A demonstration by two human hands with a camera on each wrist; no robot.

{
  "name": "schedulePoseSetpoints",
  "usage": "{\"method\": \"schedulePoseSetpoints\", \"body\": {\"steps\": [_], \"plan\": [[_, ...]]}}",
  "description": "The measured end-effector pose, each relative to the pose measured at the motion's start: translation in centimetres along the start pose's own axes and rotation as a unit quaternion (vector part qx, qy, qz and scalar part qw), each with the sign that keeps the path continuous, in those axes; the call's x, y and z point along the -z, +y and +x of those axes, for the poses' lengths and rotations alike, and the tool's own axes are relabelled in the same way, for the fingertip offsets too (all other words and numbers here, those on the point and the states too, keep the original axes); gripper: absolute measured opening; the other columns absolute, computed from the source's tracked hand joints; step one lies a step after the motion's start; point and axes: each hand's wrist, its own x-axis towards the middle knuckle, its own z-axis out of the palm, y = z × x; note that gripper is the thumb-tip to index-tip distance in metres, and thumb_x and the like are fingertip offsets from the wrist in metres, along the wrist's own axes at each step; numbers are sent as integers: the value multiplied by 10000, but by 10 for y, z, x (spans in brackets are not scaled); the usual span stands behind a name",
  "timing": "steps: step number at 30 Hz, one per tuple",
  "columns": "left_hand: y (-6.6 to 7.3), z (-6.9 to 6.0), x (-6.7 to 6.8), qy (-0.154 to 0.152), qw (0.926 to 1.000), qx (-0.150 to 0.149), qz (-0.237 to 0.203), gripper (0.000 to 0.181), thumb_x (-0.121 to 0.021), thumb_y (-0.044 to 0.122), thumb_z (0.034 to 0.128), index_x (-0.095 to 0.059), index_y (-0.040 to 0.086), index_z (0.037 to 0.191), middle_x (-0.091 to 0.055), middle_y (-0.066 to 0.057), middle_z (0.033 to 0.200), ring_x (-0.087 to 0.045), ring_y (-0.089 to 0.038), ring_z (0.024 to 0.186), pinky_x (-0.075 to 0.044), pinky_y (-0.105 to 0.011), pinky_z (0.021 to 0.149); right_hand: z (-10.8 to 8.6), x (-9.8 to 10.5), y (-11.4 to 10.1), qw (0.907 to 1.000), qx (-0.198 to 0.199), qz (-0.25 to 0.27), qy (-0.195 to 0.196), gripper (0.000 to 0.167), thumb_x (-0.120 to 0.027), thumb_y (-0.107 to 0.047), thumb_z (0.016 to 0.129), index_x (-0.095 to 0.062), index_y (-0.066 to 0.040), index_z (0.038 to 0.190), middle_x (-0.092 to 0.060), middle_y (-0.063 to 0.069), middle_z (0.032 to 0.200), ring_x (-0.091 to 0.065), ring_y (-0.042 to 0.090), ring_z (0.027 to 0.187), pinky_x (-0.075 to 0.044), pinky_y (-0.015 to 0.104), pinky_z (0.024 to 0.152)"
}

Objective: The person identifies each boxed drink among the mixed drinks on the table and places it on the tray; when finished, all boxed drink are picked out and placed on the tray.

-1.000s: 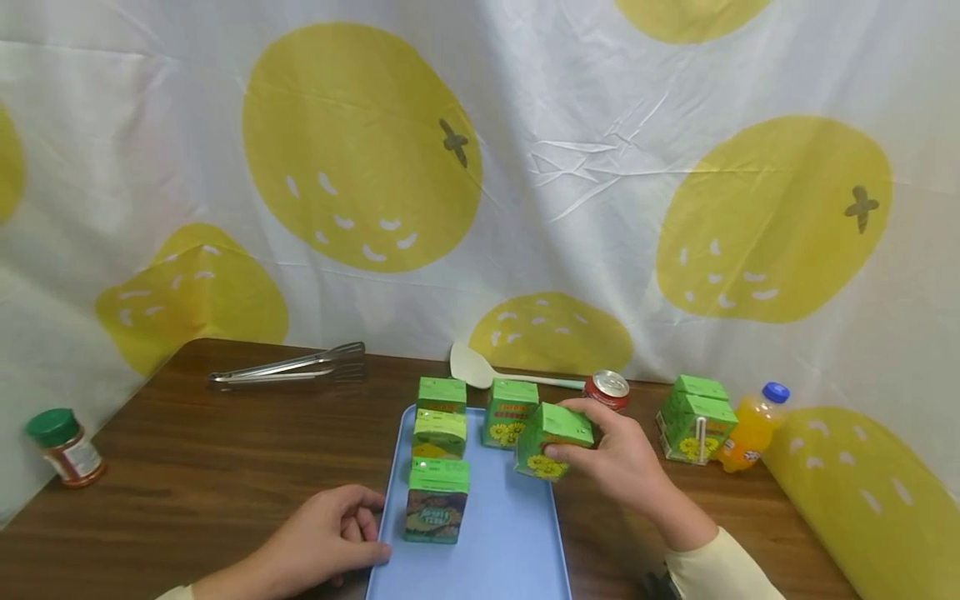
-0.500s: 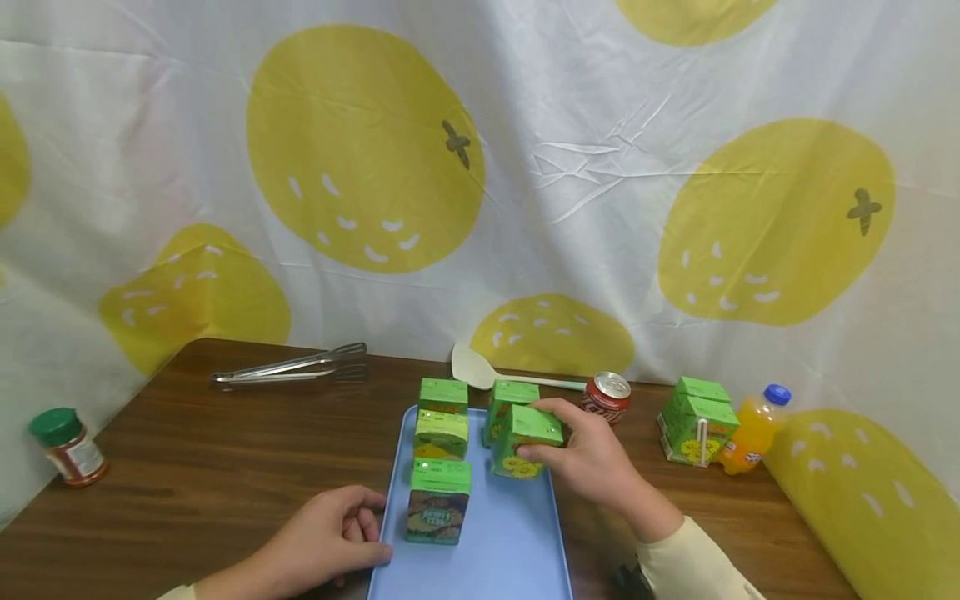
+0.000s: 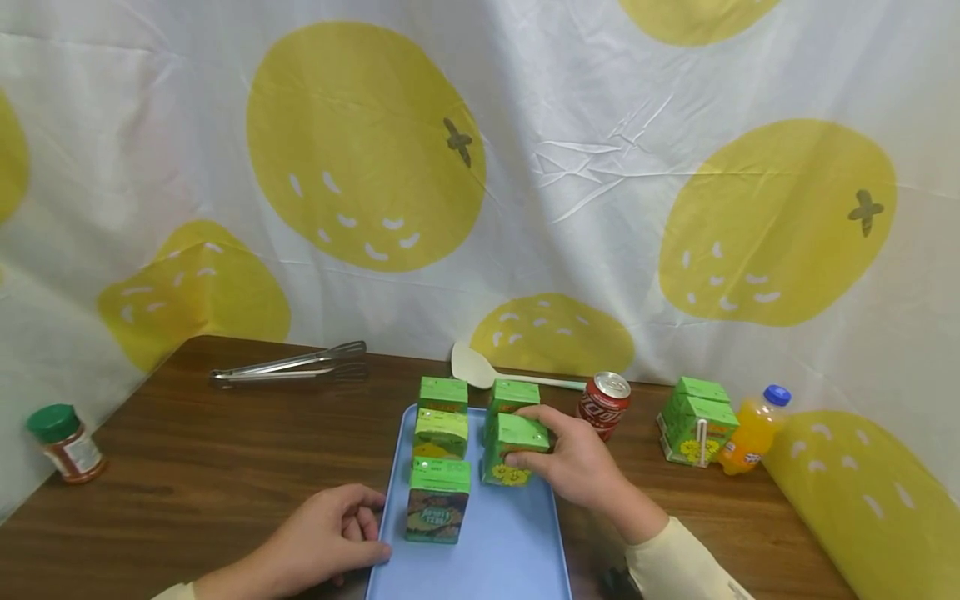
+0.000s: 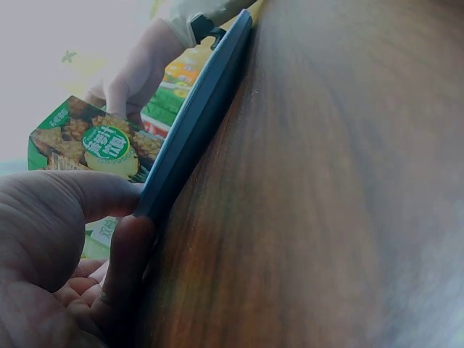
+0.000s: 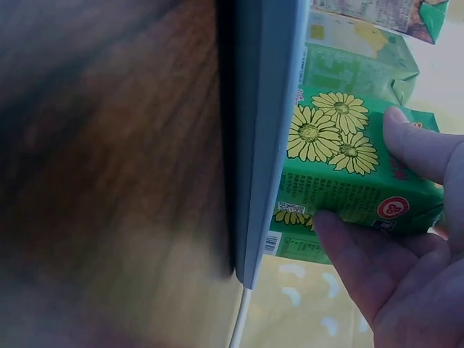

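My right hand grips a green box with yellow flowers at the right side of the blue tray, just in front of another green box. In the right wrist view the thumb and fingers hold the flowered box from two sides. Down the tray's left side stand three upright boxes: a green one, a yellow-green one and a brown-fronted one. My left hand pinches the tray's left rim between thumb and finger, as the left wrist view also shows at the rim.
Metal tongs lie at the back left, with a green-lidded jar at the far left. A white spatula lies behind the tray. Right of it stand a red can, green boxes and an orange bottle.
The right hand has moved left with the flowered box, from the tray's right edge to a place in front of the rear green box. The left hand stays at the rim.
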Motion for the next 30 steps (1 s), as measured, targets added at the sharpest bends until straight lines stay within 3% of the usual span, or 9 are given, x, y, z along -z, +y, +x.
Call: {"method": "schedulePoseSetpoints", "body": {"steps": [10, 20, 30], "plan": [[0, 1, 1, -45, 9999, 58, -77, 558, -906, 117, 902, -653, -126, 1337, -689, -47, 894, -611, -132, 620, -521, -274, 464, 1, -3, 3, 9993, -36, -363, 18, 600, -980, -266, 874, -731, -222, 1418, -774, -35, 1024, -625, 145, 747, -524, 326, 648], [0, 2, 1, -111, 9997, 163, -157, 572, -905, 115, 908, -645, -131, 1354, -691, -53, 901, -613, -138, 640, -522, -268, 477, -1, -2, 8, 9993, 103, -358, -59, 641, -956, -195, 900, -684, -246, 1479, -785, -18, 1145, -690, 146, 920, -560, 363, 763], [-1, 3, 2, -127, 9997, 185, -120, 568, -903, 122, 910, -648, -124, 1355, -690, -49, 901, -615, -138, 645, -526, -274, 481, -1, -1, 10, 9986, 226, -466, -107, 670, -938, -215, 920, -662, -278, 1528, -759, 37, 1380, -700, 193, 1102, -554, 394, 829]]}}
